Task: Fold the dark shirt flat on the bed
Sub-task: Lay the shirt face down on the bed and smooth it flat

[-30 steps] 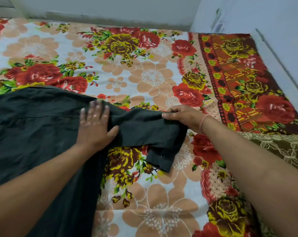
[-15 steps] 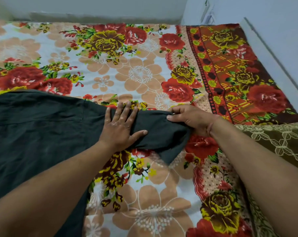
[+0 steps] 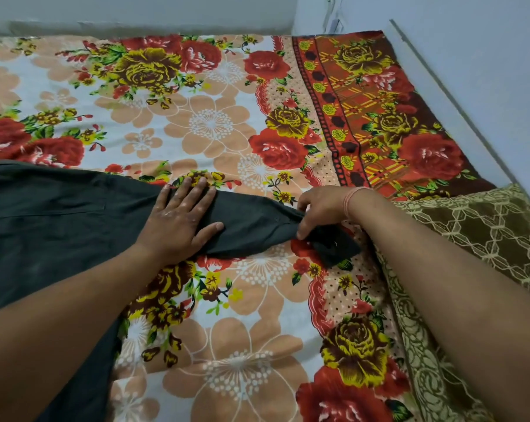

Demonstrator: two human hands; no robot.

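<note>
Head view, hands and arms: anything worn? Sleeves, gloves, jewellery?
No sleeves or gloves in view; both arms are bare to the frame edge. The left hand shows no ring or watch. The right hand has a thin pinkish-orange band round its wrist.

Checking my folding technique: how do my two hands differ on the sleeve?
The left hand lies flat, fingers straight, pressing the sleeve; the right hand pinches it near the cuff. The right hand's wrist wears a pink band; the left hand's is bare. Both touch the dark shirt.
</note>
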